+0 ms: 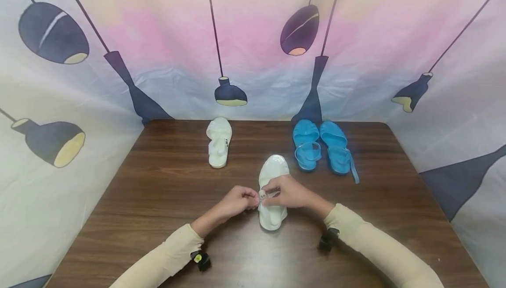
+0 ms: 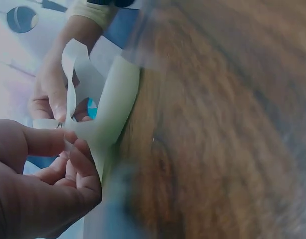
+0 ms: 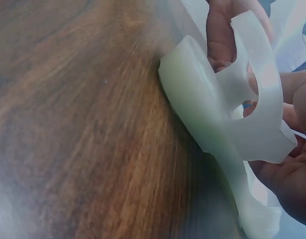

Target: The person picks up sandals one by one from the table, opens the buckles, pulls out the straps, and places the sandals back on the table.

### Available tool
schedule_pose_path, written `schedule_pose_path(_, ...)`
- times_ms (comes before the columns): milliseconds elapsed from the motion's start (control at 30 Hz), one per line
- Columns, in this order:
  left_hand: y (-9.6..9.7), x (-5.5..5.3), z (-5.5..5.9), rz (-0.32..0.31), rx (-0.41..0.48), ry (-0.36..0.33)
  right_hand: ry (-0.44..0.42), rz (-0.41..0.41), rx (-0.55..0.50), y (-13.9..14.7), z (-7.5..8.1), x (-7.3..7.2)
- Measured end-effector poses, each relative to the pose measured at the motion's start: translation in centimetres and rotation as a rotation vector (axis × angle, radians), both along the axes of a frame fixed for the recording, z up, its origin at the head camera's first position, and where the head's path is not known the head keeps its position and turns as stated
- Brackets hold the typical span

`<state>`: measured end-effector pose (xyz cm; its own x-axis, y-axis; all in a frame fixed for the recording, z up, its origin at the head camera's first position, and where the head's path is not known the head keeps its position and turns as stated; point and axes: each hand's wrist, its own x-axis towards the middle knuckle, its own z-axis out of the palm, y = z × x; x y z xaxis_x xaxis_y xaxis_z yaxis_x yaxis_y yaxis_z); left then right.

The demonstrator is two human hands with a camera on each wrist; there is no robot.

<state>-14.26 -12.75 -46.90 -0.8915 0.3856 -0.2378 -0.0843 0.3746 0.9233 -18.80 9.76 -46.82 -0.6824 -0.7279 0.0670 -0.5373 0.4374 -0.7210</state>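
White sandal [image 1: 273,168] on wooden table [image 1: 166,187], strap [image 2: 84,131] in the pinch of left hand [image 1: 238,200] and right hand [image 1: 291,192]

The near white sandal [image 1: 274,167] looks like smooth plastic, glossy at the toe. The far white sandal [image 1: 218,128] has a metallic-looking buckle [image 1: 227,143]. The blue sandals [image 1: 306,131] seem of shiny plastic. The table [image 1: 170,191] shows slightly glossy wood grain. The sleeves [image 1: 170,253] and the wrinkled backdrop [image 1: 166,37] look like cloth.
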Motion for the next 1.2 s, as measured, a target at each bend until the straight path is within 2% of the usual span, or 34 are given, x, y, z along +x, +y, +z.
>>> schedule_pose_path(233, -0.4, -0.2, -0.1, -0.02, -0.005, 0.007, 0.014, -0.013, -0.013, 0.0, -0.2, 0.2)
schedule_pose_path(367, -0.6, -0.1, 0.3, -0.057, -0.055, 0.052, 0.014, -0.03, -0.011, 0.0, 0.0, 0.3)
schedule_pose_path(500, -0.8, -0.1, 0.2, -0.098, -0.035, 0.094, 0.026, -0.024, -0.021, 0.0, -0.1, 0.3)
schedule_pose_path(567, -0.8, -0.2, -0.1, -0.099, 0.031, 0.059, 0.033, -0.016, -0.025, 0.0, -0.1, 0.2)
schedule_pose_path(700, -0.8, -0.4, -0.6, -0.071, 0.17, -0.08, 0.019, -0.006, -0.023, 0.0, -0.2, 0.1)
schedule_pose_path(800, -0.7, -0.4, -0.6, -0.059, 0.2, -0.137, -0.004, -0.001, -0.01, 0.0, -0.1, 0.0)
schedule_pose_path(1067, -0.3, -0.2, -0.2, -0.051, 0.143, -0.085, 0.013, 0.019, 0.004, -0.1, 0.2, 0.1)
schedule_pose_path(1200, -0.1, -0.3, 0.2, -0.071, 0.059, 0.006, 0.03, 0.022, -0.006, -0.1, 0.0, 0.1)
